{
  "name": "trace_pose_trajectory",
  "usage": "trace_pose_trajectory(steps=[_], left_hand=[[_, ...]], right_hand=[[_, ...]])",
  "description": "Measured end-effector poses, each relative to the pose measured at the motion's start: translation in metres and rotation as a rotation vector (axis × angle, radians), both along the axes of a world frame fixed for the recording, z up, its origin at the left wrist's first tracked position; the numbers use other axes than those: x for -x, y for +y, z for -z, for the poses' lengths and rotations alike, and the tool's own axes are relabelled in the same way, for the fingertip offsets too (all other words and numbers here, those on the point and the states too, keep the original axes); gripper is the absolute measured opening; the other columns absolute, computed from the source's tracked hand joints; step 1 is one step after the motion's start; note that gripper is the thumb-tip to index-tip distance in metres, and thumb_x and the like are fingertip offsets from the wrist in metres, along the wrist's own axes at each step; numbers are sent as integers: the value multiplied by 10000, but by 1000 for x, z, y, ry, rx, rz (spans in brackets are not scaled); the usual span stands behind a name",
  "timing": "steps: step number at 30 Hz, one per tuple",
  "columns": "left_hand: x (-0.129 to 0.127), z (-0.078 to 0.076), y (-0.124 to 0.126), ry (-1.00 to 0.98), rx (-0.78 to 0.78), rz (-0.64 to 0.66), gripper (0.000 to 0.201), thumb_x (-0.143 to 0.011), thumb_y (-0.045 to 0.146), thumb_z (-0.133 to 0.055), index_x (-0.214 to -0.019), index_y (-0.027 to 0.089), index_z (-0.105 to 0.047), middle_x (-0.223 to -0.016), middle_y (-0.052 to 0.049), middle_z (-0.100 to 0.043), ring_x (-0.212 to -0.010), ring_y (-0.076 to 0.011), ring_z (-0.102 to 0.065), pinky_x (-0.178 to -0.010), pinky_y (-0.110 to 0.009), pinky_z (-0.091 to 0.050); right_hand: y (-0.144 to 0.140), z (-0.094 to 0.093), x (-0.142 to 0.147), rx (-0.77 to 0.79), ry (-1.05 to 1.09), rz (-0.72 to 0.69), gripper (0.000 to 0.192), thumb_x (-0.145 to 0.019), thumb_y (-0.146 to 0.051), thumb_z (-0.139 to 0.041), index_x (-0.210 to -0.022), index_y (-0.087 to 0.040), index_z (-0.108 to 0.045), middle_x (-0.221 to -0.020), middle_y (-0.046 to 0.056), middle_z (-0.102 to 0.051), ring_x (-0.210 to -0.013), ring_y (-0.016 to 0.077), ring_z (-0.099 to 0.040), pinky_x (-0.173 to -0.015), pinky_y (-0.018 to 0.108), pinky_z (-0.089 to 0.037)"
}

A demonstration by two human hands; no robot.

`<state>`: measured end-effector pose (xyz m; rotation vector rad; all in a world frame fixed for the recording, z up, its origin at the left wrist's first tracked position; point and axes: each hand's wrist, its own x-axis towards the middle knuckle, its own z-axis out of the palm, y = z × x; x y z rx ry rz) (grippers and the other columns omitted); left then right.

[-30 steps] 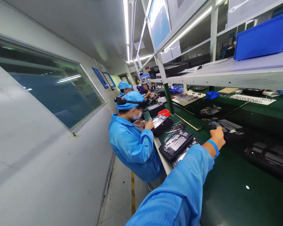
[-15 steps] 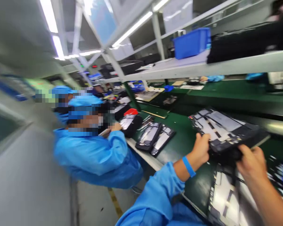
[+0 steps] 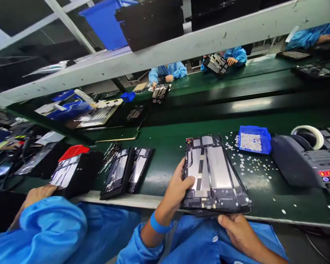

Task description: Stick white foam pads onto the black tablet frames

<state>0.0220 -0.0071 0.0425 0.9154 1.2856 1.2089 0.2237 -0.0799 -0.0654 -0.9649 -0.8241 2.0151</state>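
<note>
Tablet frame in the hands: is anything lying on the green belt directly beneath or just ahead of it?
Only small white bits scattered on the belt ahead; nothing larger. The left hand and right hand grip the tablet frame directly.

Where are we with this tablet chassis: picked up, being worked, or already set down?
Done: the open tablet chassis is off the green belt and at the bench edge. In hand: the left hand grips its left side and the right hand supports its near edge. Left: the blue parts bin with small white pieces and the tape dispenser sit untouched; two more chassis wait at left.
</note>
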Motion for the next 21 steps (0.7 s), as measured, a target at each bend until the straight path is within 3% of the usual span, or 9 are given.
trace_pose_trajectory(steps=[3,5,7,9,11,13,14,18,21], left_hand=[[15,19,-2,63,77,130,859,-804,253,-717,-1611,230,-421,-1586,-96,-540,-1376,-322,-573,-1143,-425,-487],[22,32,-4,168,46,137,873,-824,243,-704,-1636,229,-383,-1650,-99,-458,-1489,-329,-467,-1252,-444,-380],[27,45,-9,268,3,138,872,-838,266,-722,-1640,232,-382,-1695,-100,-385,-1575,-332,-342,-1328,-451,-241],[29,58,-14,272,-11,101,897,-838,340,-760,-1643,238,-377,-1728,-104,-318,-1608,-341,-276,-1344,-460,-193],[28,67,-17,152,35,9,914,-861,467,-752,-1655,257,-350,-1750,-103,-272,-1612,-349,-274,-1326,-474,-249],[23,73,-17,-8,108,-59,886,-901,585,-687,-1654,254,-358,-1747,-104,-287,-1608,-351,-288,-1310,-481,-290],[20,74,-16,-74,131,-60,866,-914,621,-655,-1644,243,-384,-1737,-103,-314,-1608,-351,-288,-1313,-485,-283],[8,71,-9,-149,100,114,864,-890,580,-696,-1642,276,-398,-1734,-26,-319,-1636,-342,-199,-1352,-493,-160],[4,69,-10,-129,70,275,949,-895,531,-713,-1690,312,-242,-1763,18,-224,-1654,-335,-94,-1360,-491,-81]], right_hand=[[-5,4,-30,-35,-134,-458,766,-814,-774,-699,-1266,-161,-779,-1347,195,-715,-1328,382,-626,-1192,559,-402],[-1,-16,-55,-182,-258,-649,687,-857,-713,-692,-1341,-229,-757,-1440,157,-667,-1366,362,-602,-1201,518,-408],[6,-41,-82,-336,-377,-718,514,-895,-596,-706,-1321,-317,-770,-1405,98,-702,-1319,327,-643,-1165,461,-465],[19,-54,-106,-405,-511,-606,375,-933,-551,-669,-1206,-343,-820,-1233,81,-780,-1170,304,-722,-1071,429,-551],[39,-47,-120,-429,-663,-267,393,-960,-581,-615,-1173,-324,-821,-1181,92,-789,-1095,300,-744,-1013,436,-589],[65,-24,-118,-466,-740,80,537,-949,-645,-597,-1342,-306,-736,-1394,111,-703,-1243,324,-686,-1098,485,-536],[77,-12,-111,-488,-732,175,655,-938,-686,-587,-1468,-304,-643,-1539,113,-596,-1368,335,-604,-1172,511,-465],[94,14,-70,-563,-573,135,909,-958,-769,-457,-1713,-330,-205,-1775,39,-172,-1630,295,-171,-1314,524,-134],[74,8,-57,-534,-484,54,879,-1002,-747,-321,-1712,-380,44,-1788,-20,-27,-1637,283,-107,-1307,553,-155]])
